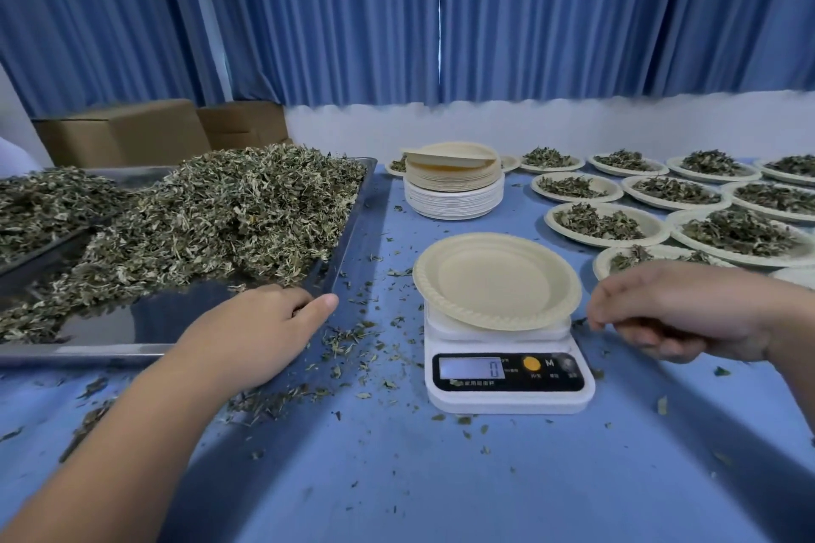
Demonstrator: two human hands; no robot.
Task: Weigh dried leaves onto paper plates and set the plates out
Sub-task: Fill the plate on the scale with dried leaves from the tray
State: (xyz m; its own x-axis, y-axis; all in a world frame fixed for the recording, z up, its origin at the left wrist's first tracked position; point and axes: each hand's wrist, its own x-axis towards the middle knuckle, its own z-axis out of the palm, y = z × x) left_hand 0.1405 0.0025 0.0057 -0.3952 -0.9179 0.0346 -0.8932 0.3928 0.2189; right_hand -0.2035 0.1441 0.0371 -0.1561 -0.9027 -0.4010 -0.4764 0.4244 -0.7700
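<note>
Scale [507, 399] reads 0 | right hand [688, 313]: hold unclear | tray [88, 350] cropped left

Soft, even, cool light fills the scene, tinted blue by the curtains [308, 13]. A thin bright slit [440, 13] of daylight shows between them at far centre. Shadows on the table [397, 489] are faint and blurred. The metal tray [110, 322] at left gives a dull dark sheen. The scale display [471, 367] is sharp. The wide lens bows the edges and stretches the near left forearm [110, 445]. The far boxes [132, 128] look soft.
</note>
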